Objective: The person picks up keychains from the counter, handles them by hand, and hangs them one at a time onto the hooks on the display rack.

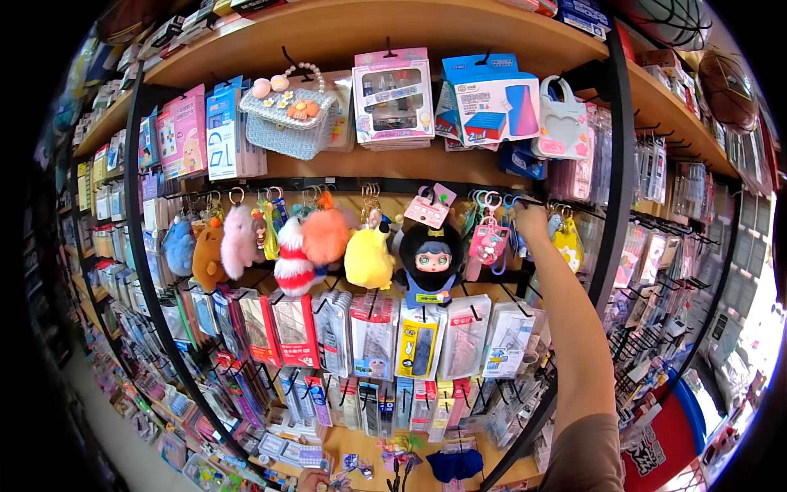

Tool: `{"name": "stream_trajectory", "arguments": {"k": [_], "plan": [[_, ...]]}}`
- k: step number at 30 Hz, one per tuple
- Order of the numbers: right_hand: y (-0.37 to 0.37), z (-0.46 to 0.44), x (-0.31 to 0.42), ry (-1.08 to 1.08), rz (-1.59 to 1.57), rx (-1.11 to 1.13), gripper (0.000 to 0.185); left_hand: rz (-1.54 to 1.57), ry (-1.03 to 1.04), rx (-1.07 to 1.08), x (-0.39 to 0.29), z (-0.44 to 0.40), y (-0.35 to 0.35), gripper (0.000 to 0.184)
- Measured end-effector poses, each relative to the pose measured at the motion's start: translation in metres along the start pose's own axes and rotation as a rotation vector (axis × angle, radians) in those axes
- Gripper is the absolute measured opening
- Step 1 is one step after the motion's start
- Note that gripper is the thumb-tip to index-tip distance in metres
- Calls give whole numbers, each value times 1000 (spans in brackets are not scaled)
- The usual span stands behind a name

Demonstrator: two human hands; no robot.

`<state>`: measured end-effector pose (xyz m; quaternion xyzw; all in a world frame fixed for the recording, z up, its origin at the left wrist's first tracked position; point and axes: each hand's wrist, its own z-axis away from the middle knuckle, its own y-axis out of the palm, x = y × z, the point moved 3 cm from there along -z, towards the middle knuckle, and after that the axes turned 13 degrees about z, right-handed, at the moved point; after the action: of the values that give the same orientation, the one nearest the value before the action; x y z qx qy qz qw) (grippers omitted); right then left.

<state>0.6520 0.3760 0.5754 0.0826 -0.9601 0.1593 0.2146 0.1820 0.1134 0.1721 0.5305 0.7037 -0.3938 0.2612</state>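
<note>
My right hand [531, 223] reaches up to the right end of the keychain row, its fingers curled at a hook. What they hold, if anything, is hidden. Just left of it hang a pink character keychain [489, 243] and blue strap keychains [512, 238]. A yellow keychain [567, 243] hangs to its right. Further left are a black plush doll [432, 254] with a pink tag, a yellow plush [369, 258] and an orange pompom [325, 235]. Only a bit of my left hand [312, 480] shows at the bottom edge, near small blue-and-white items [354, 466]; its fingers are mostly out of sight.
Black posts [616, 164] frame the rack. Above hang a blue knitted bag [288, 131], a pink boxed set [393, 94] and a blue box [496, 107]. Packaged stationery [418, 340] hangs on prongs below. Basketballs [728, 90] sit at upper right; a dark blue cloth item [456, 465] lies low.
</note>
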Motion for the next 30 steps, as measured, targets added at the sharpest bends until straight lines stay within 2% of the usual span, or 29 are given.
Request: {"name": "stream_trajectory", "arguments": {"k": [2, 5, 6, 7, 10, 13, 14, 17, 18, 21, 22, 25, 26, 30], "plan": [[15, -9, -10, -5, 42, 23, 25, 5, -48, 7, -6, 1, -5, 18], [39, -23, -23, -16, -42, -2, 23, 21, -111, -12, -9, 3, -8, 18], [45, -23, -25, -13, -84, -104, 21, -3, -140, -11, -11, 3, -9, 19], [59, -28, -34, 45, -189, -94, 21, -26, -168, -10, -12, 3, -10, 19], [77, -34, -50, 245, -551, -23, 18, -128, 22, -17, -14, 1, -13, 18], [41, -20, -24, 308, -583, 98, 16, -55, -115, -24, -24, 0, -16, 19], [47, -24, -33, 346, -716, 185, 14, -18, -214, -23, -23, 0, -17, 17], [20, -16, -22, 377, -396, 134, 10, 20, -307, 5, -25, -7, -18, 16], [17, -11, -22, 457, -497, 122, 4, -47, -122, 19, -20, -10, -17, 16], [-28, 11, 4, 407, -615, 251, 6, -162, -250, 137, -22, -25, -15, 15], [-35, 13, 5, 412, -648, 232, 8, -219, -19, 110, -23, -30, -12, 13], [-71, 27, 22, 378, -801, 368, 7, -15, 7, 151, -4, -46, 0, 16], [-82, 31, 27, 396, -820, 379, 8, -24, 17, 173, -18, -55, 3, 16], [-119, 40, 35, 349, -748, 392, 9, 107, 103, 299, -39, -84, 14, 15]]}}
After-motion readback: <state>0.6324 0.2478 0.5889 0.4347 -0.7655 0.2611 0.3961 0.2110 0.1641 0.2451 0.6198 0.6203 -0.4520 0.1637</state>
